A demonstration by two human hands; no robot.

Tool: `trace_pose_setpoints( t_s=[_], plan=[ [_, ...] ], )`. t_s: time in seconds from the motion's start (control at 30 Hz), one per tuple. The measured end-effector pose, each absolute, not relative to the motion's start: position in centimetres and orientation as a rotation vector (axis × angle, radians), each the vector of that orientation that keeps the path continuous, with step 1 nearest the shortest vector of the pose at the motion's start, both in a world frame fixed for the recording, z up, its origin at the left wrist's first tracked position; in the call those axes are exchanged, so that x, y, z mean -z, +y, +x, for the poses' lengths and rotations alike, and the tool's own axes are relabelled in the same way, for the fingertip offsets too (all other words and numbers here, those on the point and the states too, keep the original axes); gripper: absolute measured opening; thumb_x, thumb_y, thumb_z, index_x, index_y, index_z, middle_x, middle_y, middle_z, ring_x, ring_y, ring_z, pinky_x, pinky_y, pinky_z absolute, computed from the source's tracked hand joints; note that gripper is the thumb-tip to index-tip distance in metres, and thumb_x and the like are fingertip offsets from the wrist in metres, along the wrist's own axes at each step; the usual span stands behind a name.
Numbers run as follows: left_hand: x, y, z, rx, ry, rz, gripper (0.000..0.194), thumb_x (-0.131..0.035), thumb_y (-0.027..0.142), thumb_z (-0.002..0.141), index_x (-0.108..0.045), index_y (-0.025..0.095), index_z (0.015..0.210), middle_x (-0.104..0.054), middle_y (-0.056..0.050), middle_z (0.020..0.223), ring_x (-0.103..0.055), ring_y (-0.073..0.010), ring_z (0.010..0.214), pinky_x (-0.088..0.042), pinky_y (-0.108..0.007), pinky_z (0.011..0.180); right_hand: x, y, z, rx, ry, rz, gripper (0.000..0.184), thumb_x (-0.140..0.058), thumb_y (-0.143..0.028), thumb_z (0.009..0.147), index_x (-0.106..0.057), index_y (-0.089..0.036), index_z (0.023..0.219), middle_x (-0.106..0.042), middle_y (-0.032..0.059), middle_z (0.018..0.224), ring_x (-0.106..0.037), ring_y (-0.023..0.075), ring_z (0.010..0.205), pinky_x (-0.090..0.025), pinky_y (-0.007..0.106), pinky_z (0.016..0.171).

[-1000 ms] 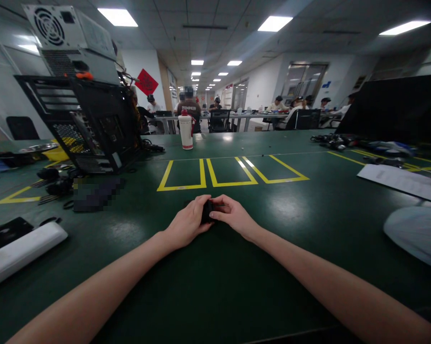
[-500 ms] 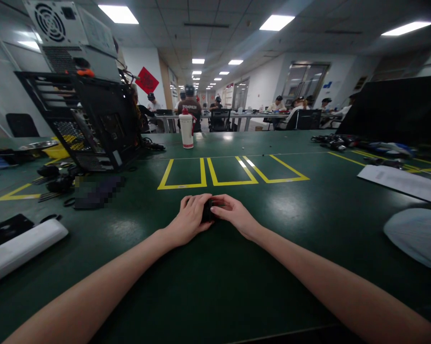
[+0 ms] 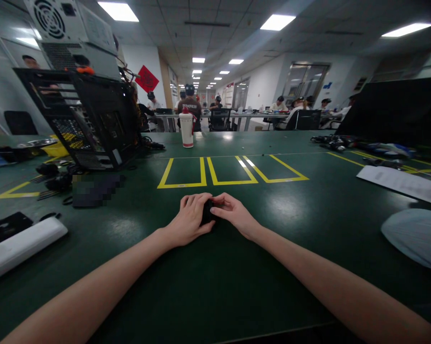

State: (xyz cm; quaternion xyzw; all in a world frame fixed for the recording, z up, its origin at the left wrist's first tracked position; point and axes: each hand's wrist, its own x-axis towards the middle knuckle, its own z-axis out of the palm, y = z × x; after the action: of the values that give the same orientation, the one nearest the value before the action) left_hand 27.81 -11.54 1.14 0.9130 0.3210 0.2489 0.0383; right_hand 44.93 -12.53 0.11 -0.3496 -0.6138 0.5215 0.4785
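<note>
Between my hands, on the green table (image 3: 215, 286), is a small black object (image 3: 207, 213); its kind is hard to make out because fingers cover most of it. My left hand (image 3: 191, 217) is closed around its left side, thumb at the near edge and fingers over the far side. From the right, my right hand (image 3: 235, 214) pinches at the object's right side with thumb and fingertips. Just beyond the hands, yellow tape outlines (image 3: 233, 182) mark the table top.
An open black computer case (image 3: 93, 119) with a metal power supply (image 3: 68, 28) on top stands at left. A white cup with a red lid (image 3: 187, 130) is further back. White paper (image 3: 398, 184) and a pale rounded item (image 3: 416, 236) lie at right, a white bar-shaped item (image 3: 25, 248) at left.
My left thumb has shifted slightly along the near edge of the black object; both hands stay in place. A person appears behind the computer case, and part of a hand at the right edge.
</note>
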Motion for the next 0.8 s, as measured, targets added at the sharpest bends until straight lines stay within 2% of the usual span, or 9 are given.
trace_pose_setpoints(
  t_s=[0.2,0.4,0.6,0.8],
  plan=[
    [-0.8,-11.27,27.91,-0.795,0.996,2.777,0.057,-0.052,0.029,0.074,-0.022,0.02,0.121,-0.04,-0.009,0.116,-0.037,-0.0248,0.109,-0.025,-0.045,0.093,-0.15,-12.43,44.94,-1.307,-1.502,-0.92,0.031,-0.061,-0.027,0.068,-0.051,-0.02,0.097,-0.055,0.0027,0.098,-0.053,0.0154,0.093,-0.041,0.036,0.087],
    [-0.82,-11.24,27.89,-0.789,0.994,2.777,0.056,-0.052,0.027,0.073,-0.022,0.021,0.12,-0.039,-0.009,0.116,-0.037,-0.0254,0.109,-0.026,-0.047,0.093,-0.27,-12.6,45.03,-1.375,-1.487,-0.801,0.037,-0.066,-0.015,0.062,-0.049,-0.022,0.094,-0.053,-0.0001,0.099,-0.052,0.0147,0.097,-0.04,0.034,0.089],
    [-0.88,-11.33,27.91,-0.796,0.999,2.778,0.057,-0.052,0.027,0.074,-0.021,0.02,0.121,-0.04,-0.01,0.115,-0.037,-0.0252,0.109,-0.025,-0.047,0.093,-0.2,-12.63,44.85,-1.3,-1.475,-0.834,0.026,-0.062,-0.023,0.067,-0.051,-0.021,0.091,-0.055,0.0,0.094,-0.054,0.0136,0.091,-0.042,0.034,0.086],
    [-0.46,-11.15,28.04,-0.823,1.025,2.791,0.058,-0.053,0.027,0.072,-0.022,0.019,0.12,-0.041,-0.01,0.114,-0.038,-0.0256,0.108,-0.026,-0.046,0.092,0.2,-12.19,44.82,-1.28,-1.496,-0.9,0.031,-0.061,-0.024,0.068,-0.051,-0.02,0.098,-0.056,0.0029,0.099,-0.055,0.0154,0.092,-0.042,0.036,0.086]
  ],
)
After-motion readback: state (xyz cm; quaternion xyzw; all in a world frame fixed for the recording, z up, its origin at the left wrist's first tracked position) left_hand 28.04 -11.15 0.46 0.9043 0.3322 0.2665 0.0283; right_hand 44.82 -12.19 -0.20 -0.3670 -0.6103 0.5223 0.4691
